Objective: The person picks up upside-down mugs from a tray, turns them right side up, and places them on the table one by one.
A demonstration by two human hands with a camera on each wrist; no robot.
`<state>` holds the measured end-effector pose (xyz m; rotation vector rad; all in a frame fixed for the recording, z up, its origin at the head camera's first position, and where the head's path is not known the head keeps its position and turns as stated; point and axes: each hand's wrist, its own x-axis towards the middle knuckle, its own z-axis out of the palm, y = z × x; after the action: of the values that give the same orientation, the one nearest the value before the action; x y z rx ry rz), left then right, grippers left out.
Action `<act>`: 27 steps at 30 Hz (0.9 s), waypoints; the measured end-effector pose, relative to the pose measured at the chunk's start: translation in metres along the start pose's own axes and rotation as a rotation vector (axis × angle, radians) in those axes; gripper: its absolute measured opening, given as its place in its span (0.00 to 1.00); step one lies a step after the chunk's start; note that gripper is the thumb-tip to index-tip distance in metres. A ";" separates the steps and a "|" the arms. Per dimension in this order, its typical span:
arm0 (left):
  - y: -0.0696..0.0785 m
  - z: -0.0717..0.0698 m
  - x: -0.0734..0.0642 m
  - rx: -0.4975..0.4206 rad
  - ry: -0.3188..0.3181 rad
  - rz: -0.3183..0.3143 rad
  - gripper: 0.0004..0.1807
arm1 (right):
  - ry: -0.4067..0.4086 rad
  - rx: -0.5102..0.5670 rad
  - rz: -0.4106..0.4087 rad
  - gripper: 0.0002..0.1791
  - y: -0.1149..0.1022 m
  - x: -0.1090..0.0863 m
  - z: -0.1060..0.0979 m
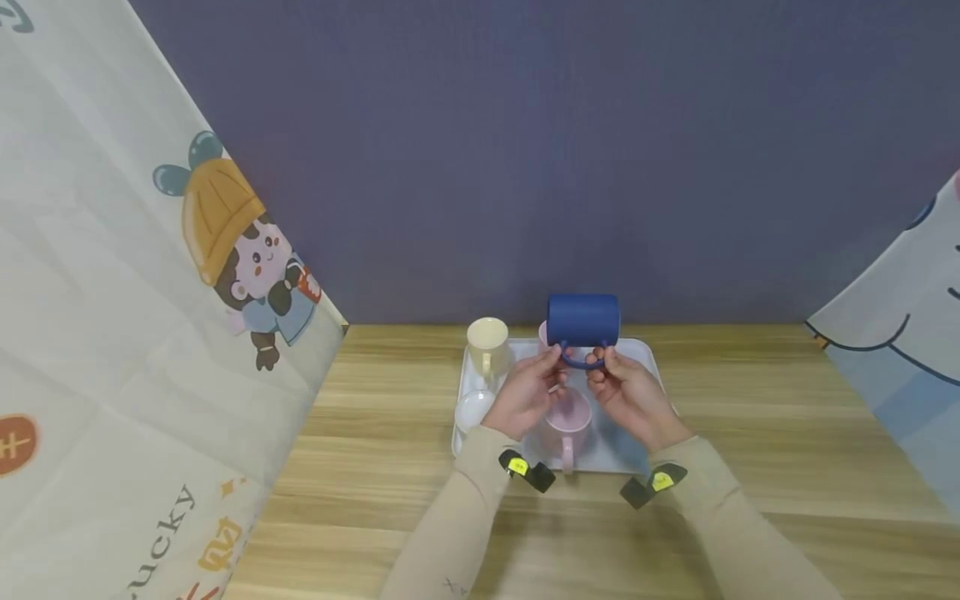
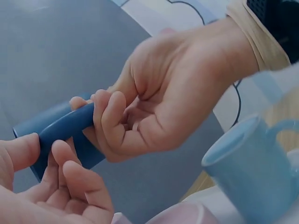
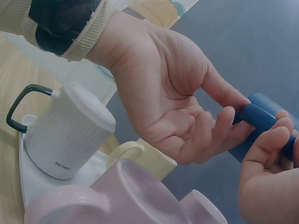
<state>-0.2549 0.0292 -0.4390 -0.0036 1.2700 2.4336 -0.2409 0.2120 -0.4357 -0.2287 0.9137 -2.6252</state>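
Note:
A dark blue mug (image 1: 583, 320) is held up on its side above the tray, its handle turned toward me. My left hand (image 1: 525, 392) pinches the handle near its left end, thumb against fingers. At the other end, my right hand (image 1: 633, 396) pinches the same handle. Under and between the hands stands a pink mug (image 1: 567, 414) on the white tray (image 1: 643, 354). In the left wrist view the blue mug (image 2: 60, 123) is partly covered by fingers of both hands. The right wrist view shows its handle (image 3: 257, 116) between them.
On the tray stand a yellow mug (image 1: 487, 346), a white mug (image 1: 474, 410) with a dark handle seen in the right wrist view, a partly hidden second pink mug (image 1: 542, 333) and a light blue mug (image 2: 254, 163). A dark wall panel (image 1: 525, 167) rises behind the wooden table (image 1: 375, 467).

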 end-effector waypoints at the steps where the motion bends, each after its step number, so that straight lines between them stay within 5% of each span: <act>1: 0.000 0.000 0.002 -0.016 -0.010 -0.002 0.10 | -0.003 -0.004 0.007 0.17 -0.002 0.002 -0.001; 11: 0.000 0.006 0.020 0.011 -0.066 0.072 0.12 | -0.133 -0.035 0.060 0.21 -0.023 0.019 -0.012; 15: 0.002 0.010 0.022 0.041 -0.084 0.104 0.12 | -0.141 -0.134 0.074 0.22 -0.032 0.023 -0.013; 18: 0.004 0.012 0.022 0.036 -0.091 0.117 0.13 | -0.061 -0.398 0.066 0.18 -0.038 0.024 -0.012; 22: 0.011 0.013 0.022 0.036 -0.073 0.150 0.14 | 0.050 -0.891 0.039 0.17 -0.047 0.026 -0.013; 27: 0.023 0.005 0.019 0.179 -0.008 0.227 0.15 | 0.156 -1.332 -0.022 0.22 -0.069 0.025 -0.027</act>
<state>-0.2794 0.0274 -0.4215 0.2098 1.5558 2.4911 -0.2904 0.2686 -0.4128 -0.3274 2.5398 -1.6230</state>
